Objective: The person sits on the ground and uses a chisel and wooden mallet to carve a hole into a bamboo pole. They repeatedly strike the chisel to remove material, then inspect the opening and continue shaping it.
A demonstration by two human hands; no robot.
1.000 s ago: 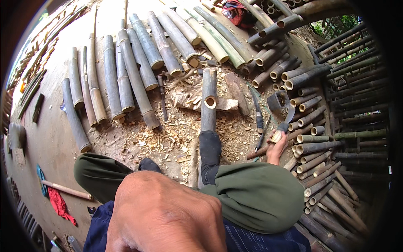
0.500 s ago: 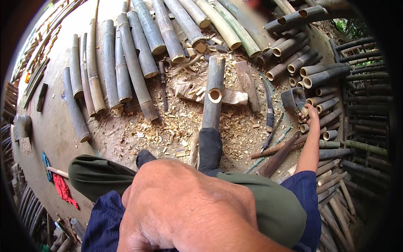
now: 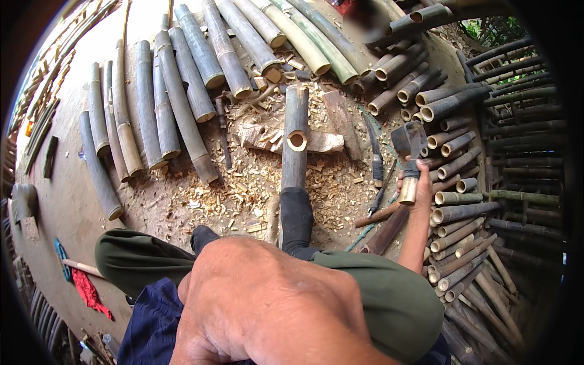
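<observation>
Left hand point(image 3: 267, 292) looms in foreground, fingers hidden, grip can't be told. Bamboo tube point(image 3: 294, 165) lies over wood block point(image 3: 260, 139), black-socked foot point(image 3: 295, 214) at near end: one hole cut, trimming perhaps left. Right hand point(image 3: 421, 182) grasping knife point(image 3: 408, 192), blade up, apart from tube

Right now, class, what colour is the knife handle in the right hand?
The handle is tan, black near the blade; head view.

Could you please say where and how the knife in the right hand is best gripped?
Probably by its pale handle, from the near right side, as the right hand grips it: the blade points away, the handle back toward the person.
</observation>
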